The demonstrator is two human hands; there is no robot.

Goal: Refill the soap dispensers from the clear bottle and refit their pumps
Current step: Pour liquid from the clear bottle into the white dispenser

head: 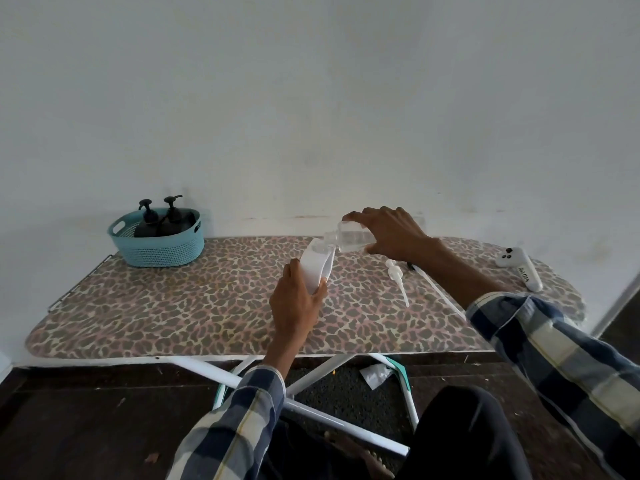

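Note:
My left hand (298,299) grips a white soap dispenser (316,268) without its pump, tilted over the leopard-print ironing board (173,306). Gripped by my right hand (391,233), the clear bottle (348,237) lies nearly on its side, its neck at the dispenser's open mouth. A white pump (398,280) with its long tube lies flat on the board just right of the dispenser. Two dark dispensers (164,220) with black pumps fitted stand in a teal basket (159,249) at the board's far left.
A white handheld device (517,268) with a label lies at the board's far right end. The wall runs close behind the board. Below the front edge are the board's white legs and a crumpled white scrap (375,374) on the dark floor.

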